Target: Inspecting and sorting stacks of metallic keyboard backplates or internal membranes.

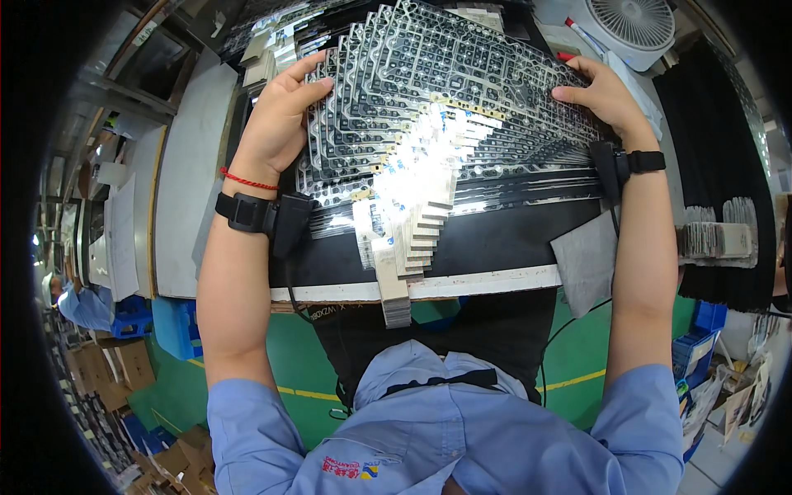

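Many thin black-and-clear sheets (462,70) lie between the hands in the head view, fanned in overlapping steps above the table (495,283). Their pale tails (425,216) bunch toward the person, and the lowest hang past the table's white front edge. Glare washes out part of the tails and the sheets near them.

The left hand (285,111) is at the left side of the fan, grasping the stepped edges: its thumb lies over them, while the other fingers curl behind, partly hidden. The right hand (609,97) grasps the opposite side, thumb pressed on the top sheet near its right end, fingers reaching round the far edge. How many sheets each hand has hold of, I cannot tell.

Both forearms rise from short blue sleeves (252,421), set wide apart, with the hands turned inward to face each other across the fan. Black straps (648,162) circle both wrists; a red cord (247,181) sits above the left one. A grey cloth (587,262) drapes over the table edge below the right wrist. A white fan unit (634,29) stands beyond the right hand.
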Motion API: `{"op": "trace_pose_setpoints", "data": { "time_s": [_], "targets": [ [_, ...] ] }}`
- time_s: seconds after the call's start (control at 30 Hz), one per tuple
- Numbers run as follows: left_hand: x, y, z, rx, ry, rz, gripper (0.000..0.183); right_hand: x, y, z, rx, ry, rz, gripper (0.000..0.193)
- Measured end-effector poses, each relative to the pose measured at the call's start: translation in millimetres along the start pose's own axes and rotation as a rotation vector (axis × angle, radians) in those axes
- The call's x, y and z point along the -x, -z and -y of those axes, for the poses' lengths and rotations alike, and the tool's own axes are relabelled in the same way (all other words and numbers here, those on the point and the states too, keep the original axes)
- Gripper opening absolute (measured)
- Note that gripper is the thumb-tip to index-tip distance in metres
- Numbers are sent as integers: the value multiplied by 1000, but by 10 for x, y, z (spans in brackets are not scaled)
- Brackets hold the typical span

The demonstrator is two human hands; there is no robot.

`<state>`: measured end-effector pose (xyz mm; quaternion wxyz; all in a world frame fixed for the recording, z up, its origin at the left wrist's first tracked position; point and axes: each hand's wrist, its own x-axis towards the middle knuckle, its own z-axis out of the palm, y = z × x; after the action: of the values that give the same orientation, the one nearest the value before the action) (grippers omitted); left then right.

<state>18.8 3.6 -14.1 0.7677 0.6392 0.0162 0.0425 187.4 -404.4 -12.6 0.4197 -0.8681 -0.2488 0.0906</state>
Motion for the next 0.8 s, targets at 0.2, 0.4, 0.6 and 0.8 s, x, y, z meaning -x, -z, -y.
{"op": "trace_pose_setpoints", "data": {
  "time_s": [0.2, 0.4, 0.6, 0.8],
  "targets": [
    [-8, -7, -16, 36, 11, 32, 39, -6, 39, -47, -54, 6, 12, 38],
    [11, 15, -40, 64, 4, 56, 37, 6, 58, -27, -63, -29, 12, 37],
    [-23, 43, 11, 42, 4, 11, 35, 8, 97, -42, -109, -29, 6, 38],
    [22, -27, -97, 99, 58, 21, 34, 4, 121, -84, -89, -33, 4, 36]
  ]
}}
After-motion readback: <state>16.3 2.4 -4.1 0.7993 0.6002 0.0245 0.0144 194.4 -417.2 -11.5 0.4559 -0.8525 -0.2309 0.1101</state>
